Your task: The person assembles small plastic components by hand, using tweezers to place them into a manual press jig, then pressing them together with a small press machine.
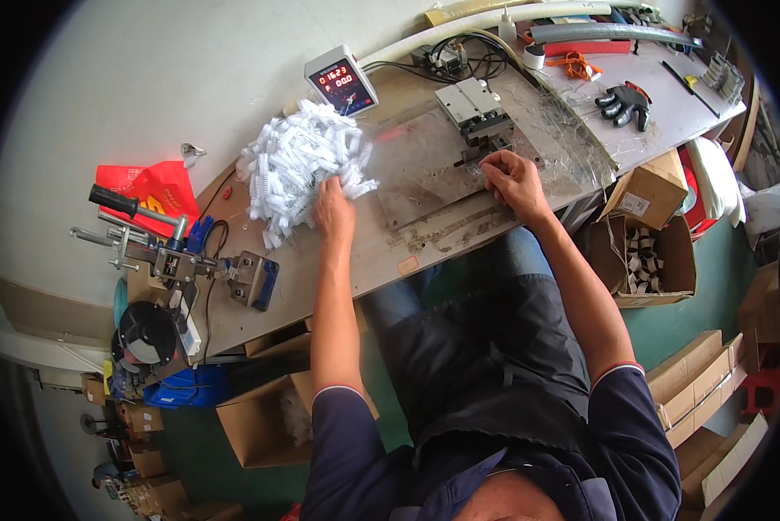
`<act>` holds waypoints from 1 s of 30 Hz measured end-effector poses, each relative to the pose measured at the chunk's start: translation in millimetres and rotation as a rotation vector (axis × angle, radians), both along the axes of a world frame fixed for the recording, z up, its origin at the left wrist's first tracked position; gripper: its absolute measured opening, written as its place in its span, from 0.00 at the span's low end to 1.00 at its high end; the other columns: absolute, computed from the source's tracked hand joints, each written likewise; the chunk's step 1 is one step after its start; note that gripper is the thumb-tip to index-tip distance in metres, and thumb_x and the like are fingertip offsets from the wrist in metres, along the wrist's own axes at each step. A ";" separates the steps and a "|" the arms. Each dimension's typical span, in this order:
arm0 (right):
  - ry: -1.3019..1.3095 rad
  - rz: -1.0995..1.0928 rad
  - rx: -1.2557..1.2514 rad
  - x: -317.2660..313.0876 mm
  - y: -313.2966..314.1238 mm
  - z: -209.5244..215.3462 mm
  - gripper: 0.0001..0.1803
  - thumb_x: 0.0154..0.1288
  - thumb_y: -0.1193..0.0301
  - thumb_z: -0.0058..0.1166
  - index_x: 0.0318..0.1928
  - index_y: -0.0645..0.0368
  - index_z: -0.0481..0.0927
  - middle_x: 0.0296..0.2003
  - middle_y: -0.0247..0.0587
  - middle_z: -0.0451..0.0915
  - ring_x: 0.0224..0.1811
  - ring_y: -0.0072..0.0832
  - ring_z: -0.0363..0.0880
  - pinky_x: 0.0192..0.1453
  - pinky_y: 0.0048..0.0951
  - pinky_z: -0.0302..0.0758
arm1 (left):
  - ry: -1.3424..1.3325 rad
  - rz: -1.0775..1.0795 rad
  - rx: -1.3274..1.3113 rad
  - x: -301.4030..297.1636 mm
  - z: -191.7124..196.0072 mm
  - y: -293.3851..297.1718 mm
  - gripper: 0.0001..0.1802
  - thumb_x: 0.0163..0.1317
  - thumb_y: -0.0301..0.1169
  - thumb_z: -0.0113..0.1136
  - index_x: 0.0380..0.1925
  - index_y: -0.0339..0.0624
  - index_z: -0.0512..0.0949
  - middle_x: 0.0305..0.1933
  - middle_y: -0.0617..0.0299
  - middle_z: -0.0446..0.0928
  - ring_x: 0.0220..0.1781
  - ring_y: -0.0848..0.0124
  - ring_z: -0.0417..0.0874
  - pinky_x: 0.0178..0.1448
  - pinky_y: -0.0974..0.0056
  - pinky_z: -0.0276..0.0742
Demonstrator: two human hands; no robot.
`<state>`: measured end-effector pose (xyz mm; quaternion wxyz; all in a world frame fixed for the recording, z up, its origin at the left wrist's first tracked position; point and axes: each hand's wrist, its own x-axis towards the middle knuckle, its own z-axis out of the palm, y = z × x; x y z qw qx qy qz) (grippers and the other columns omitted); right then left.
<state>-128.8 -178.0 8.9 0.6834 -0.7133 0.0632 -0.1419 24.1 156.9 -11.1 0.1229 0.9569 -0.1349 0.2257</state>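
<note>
A heap of small white ribbed plastic pieces (294,161) lies on the workbench by the wall. My left hand (333,211) is at its right front edge, fingers curled closed and fingertips against the pieces; whatever they pinch is hidden. Farther right, my right hand (515,182) is closed in a pinch just in front of a small grey metal fixture (475,111) with dark jaws. What lies between those fingertips is too small to make out. The fixture stands on a flat metal plate (424,169).
A counter with a red lit display (341,81) stands behind the heap. At the left are a lever-handled clamping tool (168,252) and a red bag (151,193). A dark glove (624,106) lies at the right. An open carton of pale curved pieces (646,260) sits below the bench.
</note>
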 end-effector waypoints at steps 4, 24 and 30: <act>0.013 -0.007 -0.007 -0.9 -0.6 -0.6 0.11 0.73 0.69 0.58 0.45 0.65 0.83 0.25 0.32 0.79 0.23 0.16 0.74 0.27 0.23 0.71 | 0.005 -0.005 -0.027 -5.3 0.2 -1.3 0.20 0.61 0.21 0.60 0.55 0.43 0.76 0.54 0.51 0.80 0.54 0.47 0.83 0.53 0.46 0.79; -0.016 -0.020 -0.052 -1.3 2.8 0.5 0.10 0.73 0.70 0.58 0.44 0.66 0.83 0.25 0.32 0.79 0.24 0.16 0.74 0.28 0.23 0.72 | 0.008 -0.039 -0.134 -1.9 0.6 -10.2 0.19 0.56 0.18 0.60 0.49 0.44 0.78 0.49 0.51 0.84 0.53 0.47 0.85 0.53 0.47 0.79; -0.020 -0.014 -0.037 -1.7 1.1 -0.3 0.10 0.72 0.70 0.58 0.44 0.65 0.83 0.26 0.32 0.79 0.25 0.16 0.74 0.29 0.23 0.72 | -0.068 -0.093 -0.231 -5.9 -4.2 -1.0 0.17 0.56 0.17 0.56 0.46 0.43 0.80 0.46 0.50 0.85 0.51 0.47 0.86 0.52 0.49 0.79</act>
